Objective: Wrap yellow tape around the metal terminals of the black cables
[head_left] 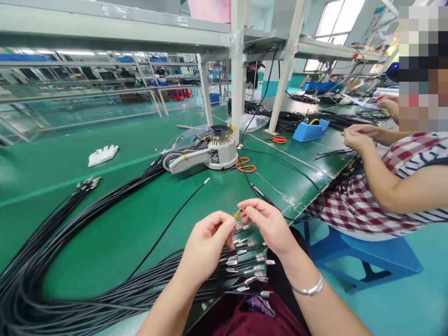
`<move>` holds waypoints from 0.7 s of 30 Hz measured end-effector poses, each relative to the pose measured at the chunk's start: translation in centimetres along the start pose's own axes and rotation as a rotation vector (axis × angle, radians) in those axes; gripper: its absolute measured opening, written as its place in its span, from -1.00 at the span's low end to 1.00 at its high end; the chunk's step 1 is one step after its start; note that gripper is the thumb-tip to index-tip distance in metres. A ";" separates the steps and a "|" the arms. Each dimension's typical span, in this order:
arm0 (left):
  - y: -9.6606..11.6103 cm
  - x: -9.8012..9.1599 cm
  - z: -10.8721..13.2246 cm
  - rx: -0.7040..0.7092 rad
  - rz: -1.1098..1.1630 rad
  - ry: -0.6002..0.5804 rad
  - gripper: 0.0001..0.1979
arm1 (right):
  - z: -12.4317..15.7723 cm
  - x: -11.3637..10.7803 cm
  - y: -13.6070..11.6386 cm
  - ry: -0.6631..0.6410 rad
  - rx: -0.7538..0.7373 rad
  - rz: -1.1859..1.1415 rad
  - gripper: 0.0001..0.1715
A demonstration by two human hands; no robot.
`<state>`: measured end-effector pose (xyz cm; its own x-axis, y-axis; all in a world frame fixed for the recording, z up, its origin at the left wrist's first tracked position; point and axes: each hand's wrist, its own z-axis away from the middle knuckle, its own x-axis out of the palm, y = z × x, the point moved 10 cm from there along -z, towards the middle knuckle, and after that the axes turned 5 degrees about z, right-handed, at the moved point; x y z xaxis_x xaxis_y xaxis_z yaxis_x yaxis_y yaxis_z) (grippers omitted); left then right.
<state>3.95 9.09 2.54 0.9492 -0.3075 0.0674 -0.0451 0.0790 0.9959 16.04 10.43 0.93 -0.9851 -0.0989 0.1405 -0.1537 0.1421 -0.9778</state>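
Observation:
In front of me, my left hand point(208, 242) and my right hand point(269, 226) meet at their fingertips, both closed in a pinch. Between them shows a small metal cable connector with a bit of yellow tape point(238, 214) on it. My left fingers hide most of its cable. Under and around my hands lies a thick bundle of black cables point(154, 280), whose silver connectors point(257, 269) point right. A single black cable point(171, 219) lies apart, its metal tip towards the tape dispenser point(222, 154).
Orange-handled scissors point(246, 165) and a black pen-like tool point(261, 192) lie near the dispenser. A white glove point(103, 155) rests at left. Shelf posts point(238, 74) rise from the bench. On the right, a co-worker sits on a blue stool point(367, 252) near a blue tape holder point(311, 130).

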 end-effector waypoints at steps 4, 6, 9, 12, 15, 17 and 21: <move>2.8 0.8 0.9 0.304 -0.377 0.106 -0.81 | 1.4 -0.3 -0.2 -0.080 -0.031 0.042 -0.72; 2.8 1.6 1.1 0.344 -0.445 0.055 -0.80 | 1.6 -0.7 -0.9 -0.083 -0.092 0.092 -0.75; 2.4 2.1 1.0 0.334 -0.480 0.005 -0.81 | 1.6 -0.8 -1.8 -0.082 -0.174 0.184 -0.87; 2.1 2.2 0.8 0.290 -0.465 -0.037 -0.80 | 1.7 -0.5 -2.8 -0.074 -0.259 0.234 -0.95; 1.9 2.2 0.7 0.259 -0.457 -0.045 -0.79 | 1.9 -0.4 -3.6 -0.056 -0.320 0.248 -0.93; 2.0 2.0 0.7 0.269 -0.467 -0.019 -0.79 | 2.0 -0.5 -3.7 -0.068 -0.299 0.274 -0.91; 1.8 1.9 0.6 0.287 -0.511 0.012 -0.78 | 1.9 -1.4 -3.5 -0.094 -0.195 0.350 -0.74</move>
<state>5.50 8.09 4.53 0.8761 -0.2280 -0.4248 0.3382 -0.3372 0.8786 18.14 8.19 3.84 -0.9705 -0.0995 -0.2194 0.1694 0.3659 -0.9151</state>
